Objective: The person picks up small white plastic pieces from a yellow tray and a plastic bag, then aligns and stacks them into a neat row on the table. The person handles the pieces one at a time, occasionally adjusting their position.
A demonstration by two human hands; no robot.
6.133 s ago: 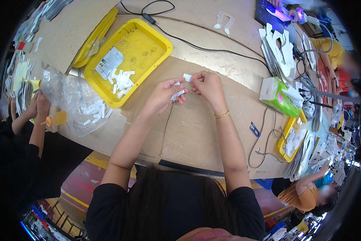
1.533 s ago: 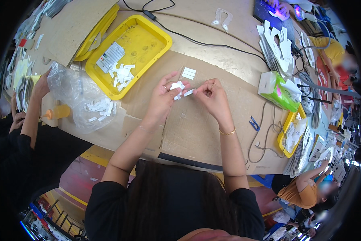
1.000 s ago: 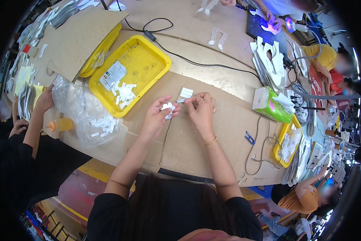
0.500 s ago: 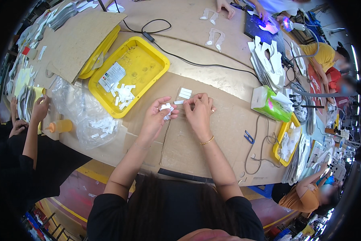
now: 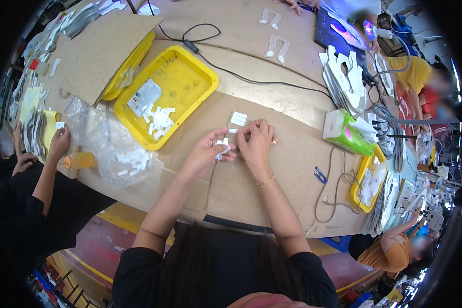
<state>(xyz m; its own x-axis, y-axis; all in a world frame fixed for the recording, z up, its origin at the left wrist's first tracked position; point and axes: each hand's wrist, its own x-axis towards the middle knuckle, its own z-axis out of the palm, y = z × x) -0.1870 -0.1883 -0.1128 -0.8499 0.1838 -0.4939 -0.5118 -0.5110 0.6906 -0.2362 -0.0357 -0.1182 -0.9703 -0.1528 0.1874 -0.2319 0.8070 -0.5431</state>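
Note:
My left hand (image 5: pixel 204 156) is closed around a small bunch of white strips (image 5: pixel 222 149), which show between its thumb and fingers. Beside it, my right hand (image 5: pixel 255 143) has its fingertips pinched together at one end of a single white strip (image 5: pixel 233 130), low over the cardboard sheet (image 5: pixel 287 174). Just beyond my fingertips, several white strips (image 5: pixel 238 119) lie side by side in a short stack of rows. The fingers of my right hand partly hide what they grip.
A yellow tray (image 5: pixel 210 95) with loose white strips stands at the left, beside a clear plastic bag (image 5: pixel 107 174) and an orange bottle (image 5: pixel 79 160). Tissues (image 5: pixel 346 134), blue snips (image 5: pixel 320 175) and a cable lie at the right. Co-workers' hands are at left and far side.
The single strip at my right fingertips has shifted slightly right, under the row. My left hand has come a little closer to the right. At left, a co-worker's hand now shows a white piece.

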